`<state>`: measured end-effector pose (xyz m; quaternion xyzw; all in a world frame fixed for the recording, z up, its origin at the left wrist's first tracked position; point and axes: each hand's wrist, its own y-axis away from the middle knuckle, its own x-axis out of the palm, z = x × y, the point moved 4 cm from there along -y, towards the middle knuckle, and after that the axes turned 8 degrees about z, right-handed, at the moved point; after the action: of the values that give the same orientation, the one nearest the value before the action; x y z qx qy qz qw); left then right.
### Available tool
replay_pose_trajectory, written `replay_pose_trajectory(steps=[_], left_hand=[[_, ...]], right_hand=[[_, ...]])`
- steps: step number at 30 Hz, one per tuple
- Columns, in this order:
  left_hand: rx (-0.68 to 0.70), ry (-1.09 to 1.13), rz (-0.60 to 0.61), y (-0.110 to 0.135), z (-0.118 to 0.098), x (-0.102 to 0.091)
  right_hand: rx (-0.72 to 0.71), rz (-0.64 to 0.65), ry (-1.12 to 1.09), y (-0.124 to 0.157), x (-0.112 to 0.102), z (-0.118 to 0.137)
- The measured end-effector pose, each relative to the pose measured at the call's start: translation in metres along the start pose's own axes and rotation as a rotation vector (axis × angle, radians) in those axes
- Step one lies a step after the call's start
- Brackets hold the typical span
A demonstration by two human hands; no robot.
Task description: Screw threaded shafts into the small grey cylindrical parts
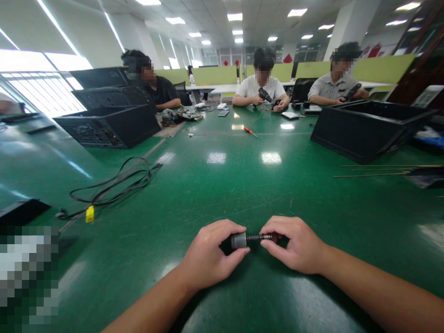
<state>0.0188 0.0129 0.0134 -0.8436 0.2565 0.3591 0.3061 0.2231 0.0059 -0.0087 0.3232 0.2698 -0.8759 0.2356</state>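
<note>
Low over the green table, near its front, both hands grip a small metal part. My left hand (217, 252) pinches a short grey metal cylinder (239, 240) between thumb and fingers. From the cylinder a thin dark metal shaft (254, 237) points to the right. My right hand (294, 243) pinches the shaft's far end, where silvery rings and a dark reddish-brown piece (274, 237) show between thumb and fingertips. The part lies roughly level. Whether the cylinder and shaft are one piece or two, I cannot tell.
Black cables (121, 185) with a yellow tag (89, 214) lie left. An orange screwdriver (248, 130) lies further back. Black computer cases stand left (111, 127) and right (364, 132). Thin brass-coloured rods (371, 175) are at right. Three people sit opposite, two holding power drills.
</note>
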Motion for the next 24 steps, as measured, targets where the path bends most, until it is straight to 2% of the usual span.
replay_pose_trajectory(steps=[24], left_hand=[[-0.001, -0.006, -0.006, 0.0001, 0.0025, -0.0077]], right_hand=[[0.038, 0.015, -0.019, 0.0001, -0.0032, 0.0000]])
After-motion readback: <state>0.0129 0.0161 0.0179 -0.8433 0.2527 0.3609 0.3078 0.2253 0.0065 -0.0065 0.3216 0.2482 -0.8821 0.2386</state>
